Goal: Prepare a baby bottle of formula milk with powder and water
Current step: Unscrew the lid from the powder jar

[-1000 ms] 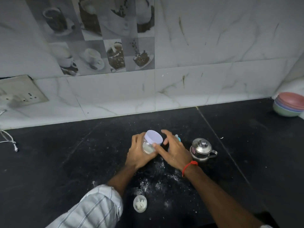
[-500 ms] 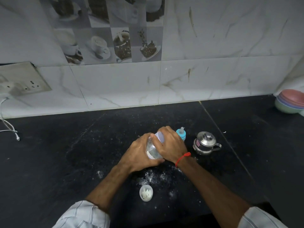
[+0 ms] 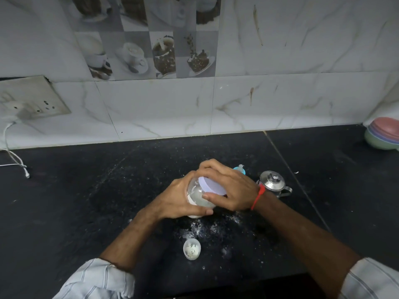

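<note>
Hands both clamped on powder jar point(image 3: 197, 196) at frame centre, tilted over dark counter point(image 3: 86, 201): we see left hand point(image 3: 176, 200) wrapped round clear body, right hand point(image 3: 230, 188) gripping pale lid point(image 3: 212, 185). Baby bottle point(image 3: 239, 169) peeks behind right hand. Steel pot point(image 3: 273, 183) right of it. Small cap point(image 3: 191, 249) below, amid spilled powder point(image 3: 203, 230).

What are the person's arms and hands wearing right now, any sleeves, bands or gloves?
Both hands are bare, no gloves. The right hand has a red thread band at the wrist. Both forearms are bare, with pale, thin-striped shirt sleeves pushed up: left sleeve, right sleeve. The left hand shows no band.
</note>
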### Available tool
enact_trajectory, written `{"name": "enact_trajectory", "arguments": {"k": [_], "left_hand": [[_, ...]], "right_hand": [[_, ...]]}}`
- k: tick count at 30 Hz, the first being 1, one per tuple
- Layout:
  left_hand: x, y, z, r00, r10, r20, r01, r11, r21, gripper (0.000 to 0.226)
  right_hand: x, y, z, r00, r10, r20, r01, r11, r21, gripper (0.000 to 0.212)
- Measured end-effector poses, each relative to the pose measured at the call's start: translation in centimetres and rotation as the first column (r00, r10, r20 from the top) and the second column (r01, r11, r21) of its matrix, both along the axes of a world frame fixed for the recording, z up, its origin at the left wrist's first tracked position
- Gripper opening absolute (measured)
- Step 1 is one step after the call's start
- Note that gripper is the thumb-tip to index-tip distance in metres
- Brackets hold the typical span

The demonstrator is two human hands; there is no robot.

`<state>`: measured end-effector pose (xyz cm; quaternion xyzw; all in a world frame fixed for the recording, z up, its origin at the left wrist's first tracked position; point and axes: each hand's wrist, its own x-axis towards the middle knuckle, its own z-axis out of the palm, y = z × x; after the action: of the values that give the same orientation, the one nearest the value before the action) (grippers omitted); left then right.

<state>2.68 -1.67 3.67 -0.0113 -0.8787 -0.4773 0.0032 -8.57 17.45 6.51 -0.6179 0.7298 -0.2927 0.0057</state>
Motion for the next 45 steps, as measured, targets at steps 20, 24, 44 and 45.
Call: {"name": "enact_trajectory", "arguments": {"k": [20, 24, 44, 45], "left_hand": [[0.8, -0.7, -0.1, 0.990, 0.138, -0.039, -0.143, 0.939, -0.314, 0.111], [1.0, -0.4, -0.4, 0.996, 0.085, -0.026, -0.089, 0.920, -0.382, 0.110], [2.9, -2.5, -7.6, 0.877, 0.463, 0.126, -0.471, 0.881, 0.045, 0.099], [3.3, -2.6, -8.2, 0.867, 0.477, 0.141, -0.488, 0.871, 0.055, 0.099]], "right_hand": [[-0.3, 0.7, -0.2, 0.870, -0.120, 0.478, 0.023, 0.979, 0.204, 0.070], [1.1, 1.2, -2.0, 0.881, -0.090, 0.464, 0.046, 0.993, 0.106, 0.067], [3.1, 5.1, -8.8, 0.712, -0.470, 0.522, 0.447, 0.877, 0.179, 0.054], [3.8, 5.6, -10.5, 0.713, -0.525, 0.465, 0.470, 0.850, 0.239, 0.054]]}}
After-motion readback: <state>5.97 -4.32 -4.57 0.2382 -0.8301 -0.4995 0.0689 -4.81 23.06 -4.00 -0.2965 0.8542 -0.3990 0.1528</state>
